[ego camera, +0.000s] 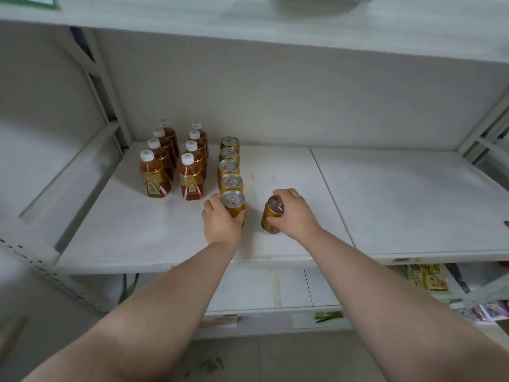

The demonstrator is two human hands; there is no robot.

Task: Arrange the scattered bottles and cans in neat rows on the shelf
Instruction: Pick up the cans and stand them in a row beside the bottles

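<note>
On the white shelf [137, 232] stand two rows of brown tea bottles with white caps, the left row [152, 177] and the right row [190, 179], running front to back. To their right is a row of gold cans [229, 166]. My left hand [220, 224] grips the front can of that row [233, 203]. My right hand [293, 213] holds a separate gold can [272, 213], which stands a little to the right of the row and tilts slightly left.
The shelf's right half [413, 205] is bare white board. An upper shelf [248, 26] overhangs. A lower shelf [427, 279] holds packets at the right. Metal uprights stand at the left [107, 86] and right.
</note>
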